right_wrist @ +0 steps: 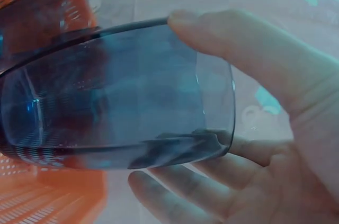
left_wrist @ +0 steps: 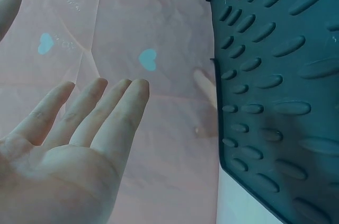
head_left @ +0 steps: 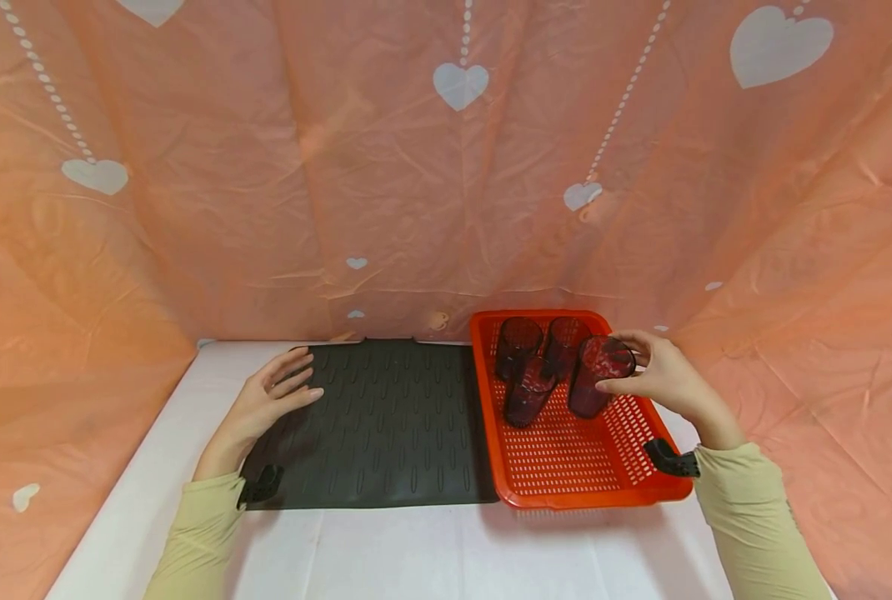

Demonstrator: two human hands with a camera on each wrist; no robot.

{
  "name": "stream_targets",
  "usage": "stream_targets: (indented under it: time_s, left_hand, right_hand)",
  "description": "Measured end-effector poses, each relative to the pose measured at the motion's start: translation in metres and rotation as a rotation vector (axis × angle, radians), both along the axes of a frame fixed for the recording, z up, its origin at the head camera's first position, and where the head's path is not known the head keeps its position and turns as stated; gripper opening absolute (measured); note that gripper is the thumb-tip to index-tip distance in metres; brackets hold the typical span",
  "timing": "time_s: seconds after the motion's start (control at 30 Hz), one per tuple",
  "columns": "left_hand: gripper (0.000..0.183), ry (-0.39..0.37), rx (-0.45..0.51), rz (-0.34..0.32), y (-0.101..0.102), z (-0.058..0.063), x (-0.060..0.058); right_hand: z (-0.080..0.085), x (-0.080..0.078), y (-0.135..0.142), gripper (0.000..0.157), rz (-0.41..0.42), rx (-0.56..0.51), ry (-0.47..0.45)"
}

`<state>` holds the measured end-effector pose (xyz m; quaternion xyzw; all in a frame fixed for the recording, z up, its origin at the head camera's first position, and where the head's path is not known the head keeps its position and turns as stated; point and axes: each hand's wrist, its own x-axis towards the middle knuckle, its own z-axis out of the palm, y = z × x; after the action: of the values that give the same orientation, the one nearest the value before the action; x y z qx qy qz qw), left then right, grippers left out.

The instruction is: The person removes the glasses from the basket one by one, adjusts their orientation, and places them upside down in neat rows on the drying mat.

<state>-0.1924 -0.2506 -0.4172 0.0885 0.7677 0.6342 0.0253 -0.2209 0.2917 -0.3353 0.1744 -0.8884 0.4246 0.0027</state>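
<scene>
In the head view my right hand (head_left: 659, 377) grips a dark tinted drinking glass (head_left: 590, 387) near its rim, over the right part of the red plastic basket (head_left: 502, 467). The right wrist view shows the thumb (right_wrist: 212, 30) on one side of this glass and the fingers curled along the other. Three similar glasses stand or lean in the basket: one at the back left (head_left: 519, 340), another beside it (head_left: 566, 342), and a tilted one (head_left: 528, 396) in front. My left hand (head_left: 266, 398) hovers over the left edge of the black ridged mat (head_left: 393, 425), fingers spread, holding nothing.
The mat lies on a white-covered table (head_left: 386, 550), with the basket against its right side. An orange curtain (head_left: 386, 183) with white hearts hangs behind and along both sides. The basket's rim stands higher than the mat.
</scene>
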Motion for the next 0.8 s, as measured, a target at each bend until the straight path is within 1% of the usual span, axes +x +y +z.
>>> stream_targets:
  time_s: [0.17, 0.43, 0.6, 0.8]
  left_hand:
    - [0.077, 0.01, 0.009, -0.008, 0.0, -0.002, 0.0]
    - [0.077, 0.0, 0.011, -0.017, 0.002, -0.003, 0.0]
    - [0.076, 0.001, 0.012, -0.025, 0.004, -0.002, 0.001]
    - [0.077, 0.001, 0.02, -0.029, 0.007, -0.003, 0.0]
  right_hand:
    - [0.012, 0.003, -0.003, 0.071, 0.0, 0.019, 0.022]
    - [0.031, 0.008, -0.012, 0.075, -0.034, 0.034, 0.004]
    - [0.038, 0.009, -0.017, 0.074, -0.046, 0.028, -0.01]
    - [0.046, 0.01, -0.026, 0.073, -0.037, -0.016, -0.023]
